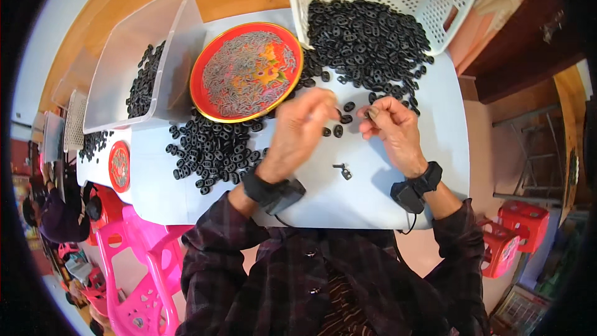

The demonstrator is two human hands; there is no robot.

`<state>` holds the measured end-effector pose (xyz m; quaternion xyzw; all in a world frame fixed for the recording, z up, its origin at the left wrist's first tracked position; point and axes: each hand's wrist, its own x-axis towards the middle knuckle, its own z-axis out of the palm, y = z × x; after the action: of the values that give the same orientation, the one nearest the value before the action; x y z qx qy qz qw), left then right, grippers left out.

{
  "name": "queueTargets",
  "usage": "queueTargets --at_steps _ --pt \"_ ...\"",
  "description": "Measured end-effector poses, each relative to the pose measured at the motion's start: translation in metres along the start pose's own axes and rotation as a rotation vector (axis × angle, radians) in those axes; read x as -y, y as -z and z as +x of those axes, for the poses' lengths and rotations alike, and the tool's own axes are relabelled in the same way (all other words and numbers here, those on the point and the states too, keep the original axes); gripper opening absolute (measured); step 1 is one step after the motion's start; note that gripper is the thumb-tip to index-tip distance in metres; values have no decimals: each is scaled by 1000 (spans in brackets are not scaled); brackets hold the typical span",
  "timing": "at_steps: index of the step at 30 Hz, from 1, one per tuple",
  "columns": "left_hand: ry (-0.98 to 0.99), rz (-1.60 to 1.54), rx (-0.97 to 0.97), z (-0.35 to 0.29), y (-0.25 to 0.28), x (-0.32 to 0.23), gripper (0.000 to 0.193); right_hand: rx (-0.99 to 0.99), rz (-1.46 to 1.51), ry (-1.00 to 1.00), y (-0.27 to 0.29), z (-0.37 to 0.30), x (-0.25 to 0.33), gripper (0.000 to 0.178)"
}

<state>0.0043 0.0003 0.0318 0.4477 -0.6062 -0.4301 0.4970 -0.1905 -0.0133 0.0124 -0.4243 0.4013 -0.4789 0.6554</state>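
Observation:
My left hand is raised over the table beside the red tray, slightly blurred. Its fingers are curled together, and whatever they hold cannot be made out. To its right, my right hand pinches with thumb and fingers; what sits between the tips is too small to name. Several loose black oval two-holed pieces lie between the hands. Nearer me is a small black-and-metal part. A red round tray with a gold rim and flower print holds many small grey metal pieces.
A white perforated basket lies tipped at the back, spilling a heap of black pieces. At left, a clear plastic bin holds more; another heap lies before it. Pink chairs, red stools and another person surround the table.

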Motion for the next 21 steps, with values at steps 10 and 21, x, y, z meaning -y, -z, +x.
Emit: queueTargets --at_steps 10,21 --pt "-337 621 96 17 -3 -6 10 99 -78 78 13 -9 0 12" --pt "-351 850 306 22 -3 8 27 161 -129 73 17 -9 0 18"
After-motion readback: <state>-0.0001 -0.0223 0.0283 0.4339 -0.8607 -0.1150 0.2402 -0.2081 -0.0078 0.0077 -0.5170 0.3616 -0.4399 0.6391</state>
